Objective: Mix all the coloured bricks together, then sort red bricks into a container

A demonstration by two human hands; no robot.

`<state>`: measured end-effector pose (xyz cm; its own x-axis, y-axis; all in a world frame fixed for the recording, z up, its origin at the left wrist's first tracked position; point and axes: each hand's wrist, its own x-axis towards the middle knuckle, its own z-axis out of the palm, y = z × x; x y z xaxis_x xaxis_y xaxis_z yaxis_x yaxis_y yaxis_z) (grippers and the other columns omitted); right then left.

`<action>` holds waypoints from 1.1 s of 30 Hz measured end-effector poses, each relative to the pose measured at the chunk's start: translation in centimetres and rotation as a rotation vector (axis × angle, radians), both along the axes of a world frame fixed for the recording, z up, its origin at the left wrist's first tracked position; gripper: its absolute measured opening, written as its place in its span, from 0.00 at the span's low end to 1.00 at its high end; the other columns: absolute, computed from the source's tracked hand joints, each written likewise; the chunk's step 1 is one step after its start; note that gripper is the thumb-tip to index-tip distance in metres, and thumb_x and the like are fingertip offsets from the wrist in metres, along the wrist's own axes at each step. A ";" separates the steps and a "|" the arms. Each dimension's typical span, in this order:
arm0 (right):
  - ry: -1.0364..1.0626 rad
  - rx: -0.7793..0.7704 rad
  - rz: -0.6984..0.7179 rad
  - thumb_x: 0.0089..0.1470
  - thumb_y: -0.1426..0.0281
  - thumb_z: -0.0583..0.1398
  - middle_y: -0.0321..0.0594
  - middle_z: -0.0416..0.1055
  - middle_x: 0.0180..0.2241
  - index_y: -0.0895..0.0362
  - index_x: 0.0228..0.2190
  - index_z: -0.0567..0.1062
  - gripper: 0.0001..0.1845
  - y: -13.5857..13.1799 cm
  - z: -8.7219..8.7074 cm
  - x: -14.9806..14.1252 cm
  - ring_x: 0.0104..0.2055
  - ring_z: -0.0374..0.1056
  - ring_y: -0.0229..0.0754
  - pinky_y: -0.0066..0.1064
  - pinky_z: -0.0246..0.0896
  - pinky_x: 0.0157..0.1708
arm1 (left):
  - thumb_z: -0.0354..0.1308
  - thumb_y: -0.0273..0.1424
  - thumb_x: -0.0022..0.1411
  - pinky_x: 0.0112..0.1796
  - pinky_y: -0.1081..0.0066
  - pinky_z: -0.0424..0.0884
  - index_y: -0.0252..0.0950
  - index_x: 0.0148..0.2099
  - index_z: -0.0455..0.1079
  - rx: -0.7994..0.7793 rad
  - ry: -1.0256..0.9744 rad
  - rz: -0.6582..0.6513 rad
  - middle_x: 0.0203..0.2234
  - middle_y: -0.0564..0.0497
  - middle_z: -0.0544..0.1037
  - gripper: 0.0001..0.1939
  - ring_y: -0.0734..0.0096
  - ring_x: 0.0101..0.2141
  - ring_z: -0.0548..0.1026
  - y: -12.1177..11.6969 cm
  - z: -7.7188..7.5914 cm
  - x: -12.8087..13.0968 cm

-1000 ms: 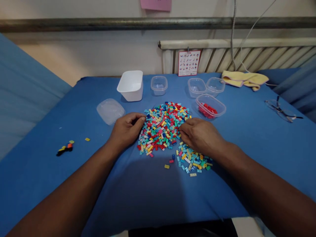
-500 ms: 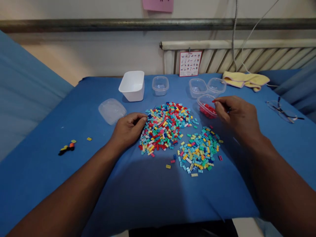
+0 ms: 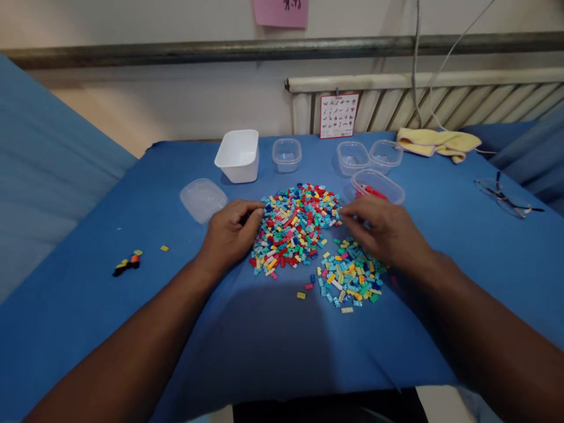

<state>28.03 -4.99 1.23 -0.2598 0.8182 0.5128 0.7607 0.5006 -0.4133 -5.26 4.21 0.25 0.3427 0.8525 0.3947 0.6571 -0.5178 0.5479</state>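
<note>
Where a blue cloth-covered table [image 3: 66, 305] stretches out left of the left hand [image 3: 231, 232], a small cluster of black, yellow and orange plastic pieces [image 3: 127, 264] lies well apart from the fingers, with a single small yellow brick [image 3: 164, 248] in between. Just beyond the left knuckles sits a rounded, translucent plastic piece [image 3: 203, 200], and farther past the fingertips stands a white, square-mouthed plastic tub [image 3: 238, 155]. The left thumb and forefinger curl toward each other, their tips narrow at the left edge of a broad heap of small multicoloured plastic bricks [image 3: 291, 229]; I cannot tell whether they pinch one. That heap lies between the fingertips of both hands, with a small clear plastic tub [image 3: 286, 155] beyond it. A smaller heap of mixed bricks [image 3: 350, 279] spreads on the near side of the right fingers, partly hidden by the right hand [image 3: 381, 226]. Its thumb and forefinger sit close together at the broad heap's right edge; again, I cannot tell if anything is held. Just beyond these fingers is an oval clear plastic container [image 3: 395, 191] with red bricks [image 3: 372, 191] inside, and well to their right lie a rumpled yellow cloth [image 3: 436, 142] and thin-framed eyeglasses [image 3: 502, 197].
</note>
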 end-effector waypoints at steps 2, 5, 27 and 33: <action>-0.030 -0.044 0.183 0.73 0.70 0.61 0.45 0.84 0.44 0.51 0.47 0.83 0.10 -0.3 -0.6 -2.0 0.47 0.80 0.51 0.43 0.75 0.47 | 0.56 0.42 0.76 0.52 0.62 0.77 0.40 0.51 0.84 0.027 0.009 -0.022 0.42 0.47 0.86 0.18 0.60 0.44 0.83 -0.3 0.1 0.2; -0.088 -0.100 0.247 0.73 0.72 0.60 0.47 0.84 0.48 0.52 0.52 0.82 0.13 -0.3 -1.4 -3.9 0.51 0.80 0.50 0.43 0.76 0.51 | 0.56 0.42 0.75 0.51 0.62 0.77 0.40 0.50 0.84 0.005 0.023 -0.047 0.41 0.47 0.86 0.17 0.60 0.43 0.83 -0.5 0.1 0.4; -0.012 -0.036 0.231 0.70 0.75 0.60 0.46 0.81 0.44 0.54 0.48 0.78 0.09 0.1 -0.9 -3.8 0.47 0.77 0.49 0.41 0.72 0.47 | 0.58 0.40 0.74 0.50 0.61 0.79 0.41 0.49 0.85 -0.042 -0.013 -0.059 0.41 0.48 0.87 0.15 0.60 0.42 0.84 -0.1 -0.7 0.2; -0.132 -0.171 0.416 0.72 0.74 0.59 0.43 0.82 0.42 0.54 0.46 0.78 0.07 -0.7 -0.6 -4.5 0.45 0.77 0.47 0.40 0.71 0.47 | 0.58 0.40 0.74 0.49 0.61 0.78 0.39 0.48 0.84 -0.018 -0.017 -0.074 0.40 0.48 0.87 0.15 0.61 0.42 0.83 -0.1 -0.5 0.2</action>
